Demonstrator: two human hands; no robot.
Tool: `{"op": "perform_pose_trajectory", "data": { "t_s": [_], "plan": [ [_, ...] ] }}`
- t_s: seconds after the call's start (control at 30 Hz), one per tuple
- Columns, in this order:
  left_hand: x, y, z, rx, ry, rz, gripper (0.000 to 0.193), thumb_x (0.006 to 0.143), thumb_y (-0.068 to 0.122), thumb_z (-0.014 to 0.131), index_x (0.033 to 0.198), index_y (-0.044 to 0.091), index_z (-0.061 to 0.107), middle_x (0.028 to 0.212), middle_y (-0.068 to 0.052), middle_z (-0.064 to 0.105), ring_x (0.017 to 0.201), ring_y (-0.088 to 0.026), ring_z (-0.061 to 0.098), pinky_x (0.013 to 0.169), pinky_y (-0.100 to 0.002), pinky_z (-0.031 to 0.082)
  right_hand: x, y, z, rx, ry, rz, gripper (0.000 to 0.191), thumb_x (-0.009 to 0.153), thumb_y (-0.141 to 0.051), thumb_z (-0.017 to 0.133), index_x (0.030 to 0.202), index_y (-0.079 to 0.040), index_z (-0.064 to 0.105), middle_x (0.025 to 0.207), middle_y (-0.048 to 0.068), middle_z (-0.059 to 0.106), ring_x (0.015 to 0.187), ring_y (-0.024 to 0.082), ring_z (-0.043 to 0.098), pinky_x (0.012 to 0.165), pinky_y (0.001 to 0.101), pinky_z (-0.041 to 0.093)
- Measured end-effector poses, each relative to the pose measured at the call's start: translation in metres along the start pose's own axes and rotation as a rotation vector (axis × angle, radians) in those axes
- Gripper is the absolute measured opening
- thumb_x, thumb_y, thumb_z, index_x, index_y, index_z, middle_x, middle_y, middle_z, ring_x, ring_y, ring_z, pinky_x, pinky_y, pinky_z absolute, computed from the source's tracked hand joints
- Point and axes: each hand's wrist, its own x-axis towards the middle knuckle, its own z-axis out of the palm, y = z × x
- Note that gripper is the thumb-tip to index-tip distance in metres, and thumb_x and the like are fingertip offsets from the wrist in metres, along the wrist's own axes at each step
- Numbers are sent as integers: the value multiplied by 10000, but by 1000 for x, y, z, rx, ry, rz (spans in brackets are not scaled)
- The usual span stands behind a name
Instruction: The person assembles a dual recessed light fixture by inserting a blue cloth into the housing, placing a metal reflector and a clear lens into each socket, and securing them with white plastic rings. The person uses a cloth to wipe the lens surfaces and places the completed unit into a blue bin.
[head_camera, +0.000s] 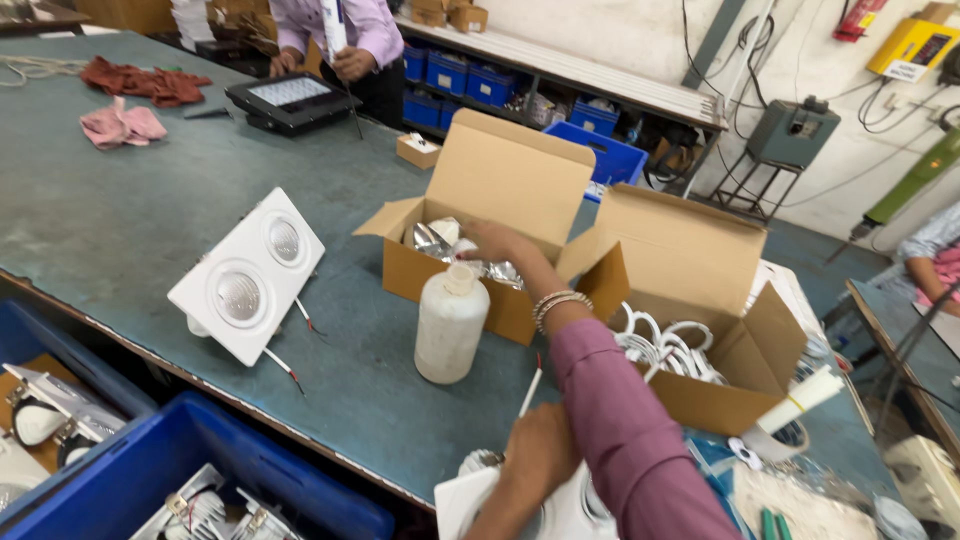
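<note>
Step in hand, by judgement: picking a part. Right hand (497, 243) reaching into open cardboard box (500, 180) on desk (120, 220), fingers among silver reflectors (432, 240); grip hidden, cannot tell whether closed. Left hand (535, 455) at near edge, grip closed on white fitting (470, 505). White bottle (450, 322) just beside box. Next move likely calls for one reflector pinched singly, lifted clear of flaps.

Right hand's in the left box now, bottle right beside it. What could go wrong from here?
1. The right hand reaches into the open cardboard box past the white plastic bottle; the forearm might tip it on the way out.
2. The left hand steadies a white fixture at the table's edge; it may slip off.
</note>
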Motion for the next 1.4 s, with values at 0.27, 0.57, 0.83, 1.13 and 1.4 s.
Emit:
{"op": "perform_pose_trajectory", "data": {
  "t_s": [0.27, 0.57, 0.83, 1.13, 1.4],
  "plan": [
    [-7, -32, 20, -176, 194, 306, 250, 854, 294, 749, 873, 45, 729, 858, -213, 731, 815, -449, 701, 693, -502, 547, 24, -3, 43, 110, -44, 355, 823, 703, -460, 830, 1405, -129, 556, 1332, 205, 664, 1251, 385, 623, 1037, 463, 498],
    [-3, 11, -15, -15, -35, -65, 403, 990, 345, 593, 842, -15, 700, 818, -269, 695, 773, -455, 698, 742, -545, 553, -45, -6, -59, 229, 462, 483, 930, 714, -631, 914, 1217, 22, 484, 1038, 288, 690, 950, 370, 710, 829, 448, 575],
    [-11, 42, -51, -223, 87, 7, 288, 1013, 285, 513, 954, 52, 674, 894, -197, 721, 867, -428, 687, 773, -531, 532, -330, -162, -151, 597, 534, 175, 744, 887, -206, 860, 1484, -4, 462, 1425, 134, 580, 1363, 230, 590, 1106, 371, 534],
    [-52, 27, -116, 11, -317, -61, 671, 858, 485, 716, 1387, 127, 512, 1513, -142, 386, 1380, -400, 404, 1072, -541, 356, -443, -327, -27, 972, 636, 572, 870, 633, -131, 922, 1406, -92, 525, 1398, 104, 449, 1311, 237, 526, 1122, 402, 431],
    [-46, -24, -76, -2, -508, -88, 909, 743, 640, 776, 1476, 180, 496, 1710, -241, 15, 1514, -516, 224, 1179, -513, 327, -417, -353, 46, 619, 782, 620, 896, 657, -204, 944, 1432, -48, 522, 1345, 155, 493, 1249, 313, 542, 1057, 410, 456]
  ]
}}
